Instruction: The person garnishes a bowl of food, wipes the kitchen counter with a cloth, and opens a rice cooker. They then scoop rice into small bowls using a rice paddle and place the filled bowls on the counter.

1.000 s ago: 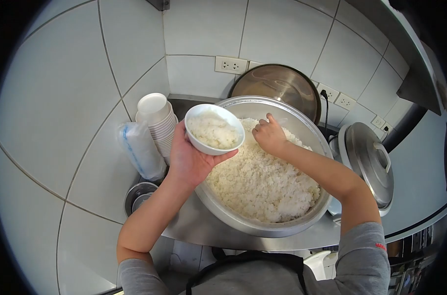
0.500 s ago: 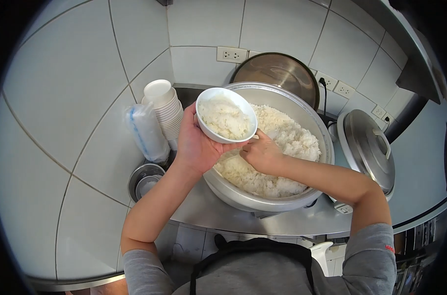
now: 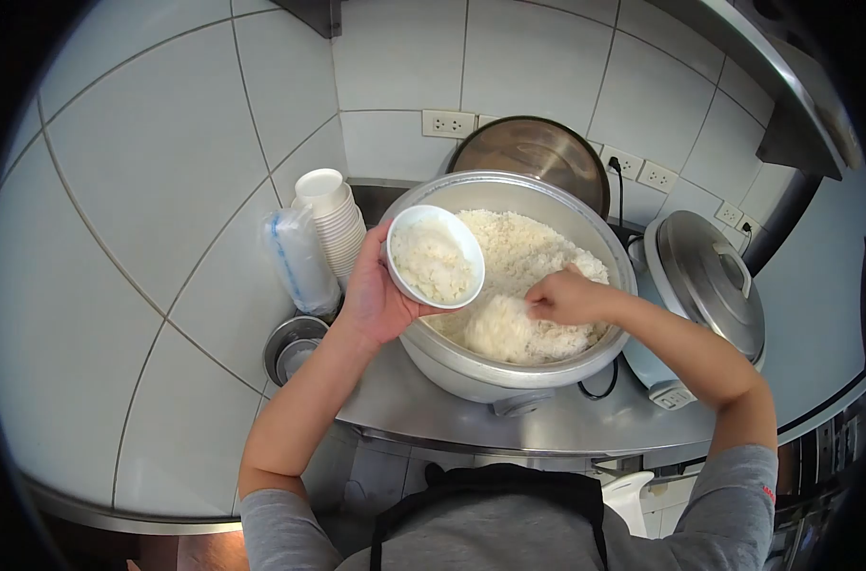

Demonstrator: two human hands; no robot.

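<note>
My left hand (image 3: 374, 290) is wrapped round the side and underside of a small white bowl (image 3: 392, 249), tilted toward me. Cooked rice (image 3: 435, 259) sits inside the bowl. Just right of it, my right hand (image 3: 568, 296) is closed over the big rice pot (image 3: 471, 369). It seems to grip a rice paddle (image 3: 501, 326), whose blade is smeared by motion and heaped with rice; the handle is hidden by my fingers. Loose white rice (image 3: 514, 233) fills much of the pot, higher toward the back.
Stacked white cups (image 3: 336, 219) and a plastic-wrapped stack (image 3: 299, 262) stand left of the pot, with metal containers (image 3: 295, 347) in front. A round lid (image 3: 533, 147) leans on the wall behind. A lidded rice cooker (image 3: 704, 266) stands right on the steel counter (image 3: 433, 419).
My right hand has moved right and away from the bowl, and a heap of rice now shows at its left. My left hand still holds the bowl, now tilted more. The view has shifted slightly.
</note>
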